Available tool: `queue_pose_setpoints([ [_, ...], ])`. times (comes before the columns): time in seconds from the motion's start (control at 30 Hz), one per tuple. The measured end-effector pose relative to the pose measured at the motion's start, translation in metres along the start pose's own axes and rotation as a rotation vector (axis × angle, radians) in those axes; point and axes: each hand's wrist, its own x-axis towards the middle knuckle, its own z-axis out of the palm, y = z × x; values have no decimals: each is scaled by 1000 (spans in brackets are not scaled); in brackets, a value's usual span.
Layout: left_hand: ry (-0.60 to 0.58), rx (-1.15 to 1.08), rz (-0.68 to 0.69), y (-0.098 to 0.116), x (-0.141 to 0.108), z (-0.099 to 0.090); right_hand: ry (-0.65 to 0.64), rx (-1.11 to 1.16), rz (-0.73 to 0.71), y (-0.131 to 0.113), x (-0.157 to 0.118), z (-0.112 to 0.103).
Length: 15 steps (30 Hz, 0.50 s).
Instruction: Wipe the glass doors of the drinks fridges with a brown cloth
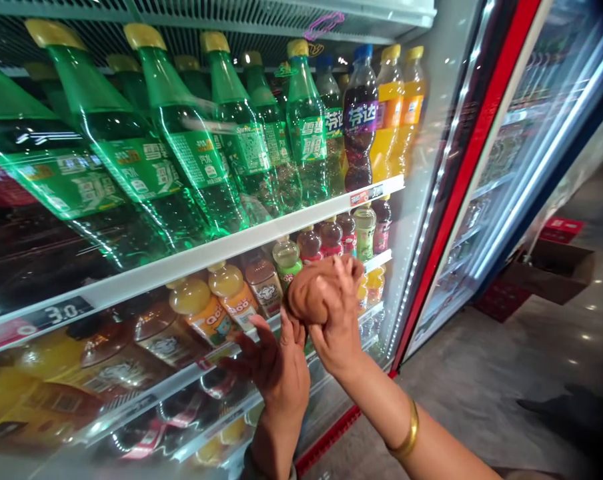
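Observation:
In the middle of the head view, my right hand [339,320] grips a crumpled brown cloth [309,290], its fingers wrapped over the right side. A gold bangle [408,430] circles the right wrist. Just below and left of the cloth, my left hand [279,367] has its fingers spread, with one fingertip at the cloth's lower edge. Both hands are in front of the shelves of a drinks cooler. Behind the cloth, small bottles are partly hidden. Green soda bottles [201,153] with yellow caps stand on the shelf above.
A white shelf edge [261,233] with price tags crosses the view. Dark and orange soda bottles [361,113] stand at its right end, juice bottles [231,293] below. The red cooler frame [456,180] slants at the right. An open cardboard box [551,270] is on the floor beyond.

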Motion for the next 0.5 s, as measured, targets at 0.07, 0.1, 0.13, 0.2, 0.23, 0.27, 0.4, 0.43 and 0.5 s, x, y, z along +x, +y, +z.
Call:
queue_pose_setpoints([
  [0.07,27,22,61,7,6,2,-74,-15,-48,5,-24,-1],
  [0.1,36,47,81,13,9,4,-83,-30,-47,10,-35,-2],
  [0.13,29,65,85,19,13,7,-77,-49,-30,16,-41,-4],
  [0.2,18,98,100,31,19,13,-31,-80,21,25,-38,-7],
  [0.23,24,112,106,36,21,17,3,-86,38,27,-30,-8],
  [0.27,33,120,105,40,23,21,35,-84,40,27,-20,-8],
  [0.4,67,111,69,43,24,27,75,-36,-60,19,5,-4],
  [0.43,66,112,69,42,23,26,65,-32,-77,20,1,-3],
  [0.5,54,125,78,39,23,23,30,-46,-84,27,-15,-4],
])
